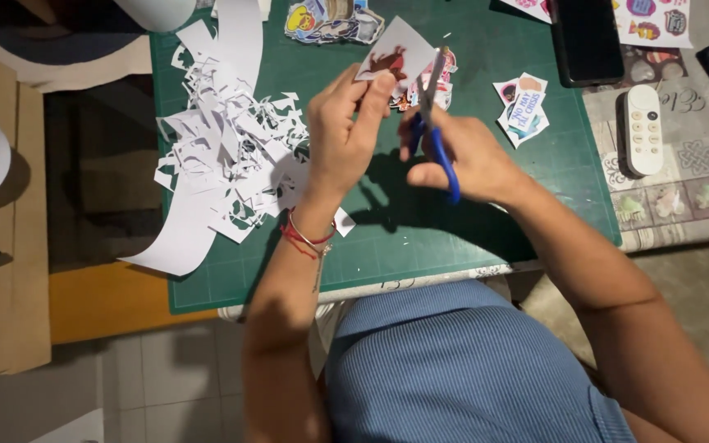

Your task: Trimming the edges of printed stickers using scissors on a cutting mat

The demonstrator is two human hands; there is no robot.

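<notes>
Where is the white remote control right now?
The white remote lies at the right, just off the green cutting mat's edge, on the patterned cloth below the black phone.

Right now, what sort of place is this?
Probably a home craft corner, not a workshop. A green cutting mat covers a table with a patterned cloth, white paper offcuts are piled on it, and a white remote lies beside it.

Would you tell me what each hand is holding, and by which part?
The left hand pinches a sticker sheet piece by its lower edge; the right hand holds blue-handled scissors by the handle loops.
</notes>
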